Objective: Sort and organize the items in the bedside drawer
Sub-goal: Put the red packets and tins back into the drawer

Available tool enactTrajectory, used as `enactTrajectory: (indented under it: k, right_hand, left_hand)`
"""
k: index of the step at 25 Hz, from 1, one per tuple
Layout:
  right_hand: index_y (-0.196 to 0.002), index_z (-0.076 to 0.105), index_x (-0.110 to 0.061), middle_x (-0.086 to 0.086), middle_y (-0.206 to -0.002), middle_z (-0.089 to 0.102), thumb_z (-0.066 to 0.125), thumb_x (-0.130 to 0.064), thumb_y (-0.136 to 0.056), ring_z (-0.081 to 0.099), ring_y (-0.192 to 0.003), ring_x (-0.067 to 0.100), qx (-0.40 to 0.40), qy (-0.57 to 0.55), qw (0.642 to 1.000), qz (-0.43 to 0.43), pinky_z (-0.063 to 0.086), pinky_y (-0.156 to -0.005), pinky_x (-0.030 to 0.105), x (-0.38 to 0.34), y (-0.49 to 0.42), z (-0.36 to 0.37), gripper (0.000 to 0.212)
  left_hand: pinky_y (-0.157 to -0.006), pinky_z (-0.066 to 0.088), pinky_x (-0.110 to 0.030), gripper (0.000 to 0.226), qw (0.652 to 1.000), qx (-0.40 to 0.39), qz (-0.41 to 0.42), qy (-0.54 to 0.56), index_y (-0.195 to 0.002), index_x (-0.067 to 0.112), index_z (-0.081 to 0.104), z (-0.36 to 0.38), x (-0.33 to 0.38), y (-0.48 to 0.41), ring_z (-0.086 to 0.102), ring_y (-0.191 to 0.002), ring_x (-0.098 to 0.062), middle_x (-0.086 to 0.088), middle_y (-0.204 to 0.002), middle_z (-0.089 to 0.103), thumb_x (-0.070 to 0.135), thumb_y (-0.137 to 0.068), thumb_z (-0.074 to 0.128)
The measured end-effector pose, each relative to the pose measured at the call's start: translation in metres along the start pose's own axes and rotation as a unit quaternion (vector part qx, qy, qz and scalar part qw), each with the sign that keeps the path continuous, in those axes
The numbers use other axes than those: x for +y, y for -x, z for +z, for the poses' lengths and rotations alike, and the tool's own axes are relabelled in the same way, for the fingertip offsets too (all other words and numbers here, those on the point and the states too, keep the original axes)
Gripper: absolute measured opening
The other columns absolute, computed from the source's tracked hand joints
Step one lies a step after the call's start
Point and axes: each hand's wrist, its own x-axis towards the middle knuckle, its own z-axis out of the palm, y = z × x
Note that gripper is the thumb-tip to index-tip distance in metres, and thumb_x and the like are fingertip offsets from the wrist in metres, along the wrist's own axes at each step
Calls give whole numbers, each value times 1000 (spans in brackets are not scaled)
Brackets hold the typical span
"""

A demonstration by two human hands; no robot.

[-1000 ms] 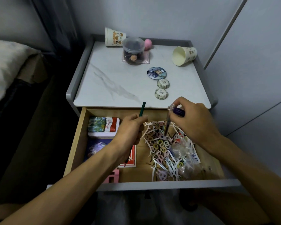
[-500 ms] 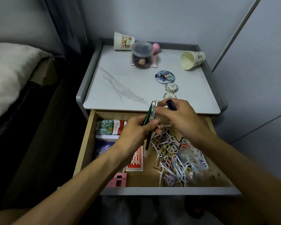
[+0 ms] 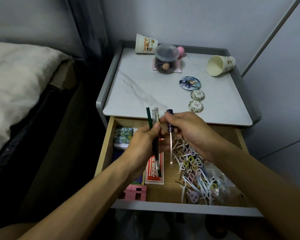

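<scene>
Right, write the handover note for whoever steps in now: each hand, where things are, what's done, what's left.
Left hand: shut on a bundle of pens, a green one and clear ones, held upright over the open drawer.
Right hand: shut on a purple-handled screwdriver, shaft pointing down.
Nightstand top: two paper cups, one tipped on its side, a lidded jar, three round badges.
Done: pens and screwdriver picked out of the drawer.
Left: set them down; the loose heap of floss picks and clips, card packs and pink block remain in the drawer.
</scene>
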Motion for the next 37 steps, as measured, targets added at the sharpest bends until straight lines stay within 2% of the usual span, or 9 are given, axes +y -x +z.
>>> enactTrajectory:
  k: [5,10,13,17,21,25,27,30,37]
  right_hand:
    - [-110,66,-8,5,-71,61,62,-20,-94,55,-60,15,-21,-3,999,-29,44,-59,25,-4,-2,-2,19]
    - [-117,65,-29,1,-109,70,66,-32,-90,68,-82,3,-4,42,998,-45,49,-69,17,-6,3,-1,27]
    - [-115,66,-34,1,-110,64,70,-31,-86,66,-93,8,-5,60,995,-85,49,-74,17,-5,1,-2,30]
    - [-102,68,-9,18,-96,68,61,-25,-95,65,-78,14,-37,72,992,-96,49,-72,22,-7,2,2,18]
    - [-102,58,-10,5,-99,72,42,-22,-104,70,-96,16,82,-106,982,-134,54,-89,30,-21,-3,1,20]
    - [-94,53,-15,-1,-66,48,34,-25,-107,44,-51,10,151,-262,944,-132,40,-49,22,-29,-3,-16,25]
    - [-99,59,-12,-2,-69,44,35,-28,-107,34,-49,6,97,-153,981,-67,28,-44,17,-18,1,-13,30]
    - [-104,68,-11,2,-75,50,39,-23,-105,45,-56,4,-33,28,999,9,37,-54,17,2,4,5,31]
    - [-110,64,-2,8,-82,63,52,-11,-99,58,-70,13,-99,-23,995,0,51,-67,23,2,9,26,19]
  left_hand:
    - [-45,42,-26,22,997,-45,21,-53,-111,2,51,-6,4,3,48,-50,-16,-9,-70,58,20,-105,41]
    - [-47,22,-24,11,991,-51,19,-123,-95,14,50,-7,7,4,27,-50,-9,3,-61,38,20,-103,45]
    - [-46,22,-22,14,987,-72,5,-143,-89,15,52,-6,7,5,27,-49,-9,4,-60,39,19,-102,47]
    - [-42,37,-22,8,983,-78,8,-166,-97,9,56,-8,6,4,48,-48,-14,-3,-66,53,15,-100,51]
    - [-47,42,-20,14,979,-44,-28,-195,-112,10,58,-12,1,4,53,-52,-12,-1,-66,60,11,-99,52]
    - [-45,36,-16,15,985,51,-19,-164,-112,7,57,-15,-1,3,43,-47,-4,1,-68,59,11,-100,48]
    - [-39,31,-15,6,989,100,21,-105,-97,10,57,-16,6,2,37,-41,-2,3,-63,50,12,-99,52]
    - [-35,22,-16,24,993,96,57,-30,-74,21,50,-18,16,2,24,-40,-5,6,-56,33,19,-94,62]
    - [-32,24,-13,27,987,146,59,-30,-66,9,52,-22,24,3,33,-28,-4,-2,-50,45,11,-88,68]
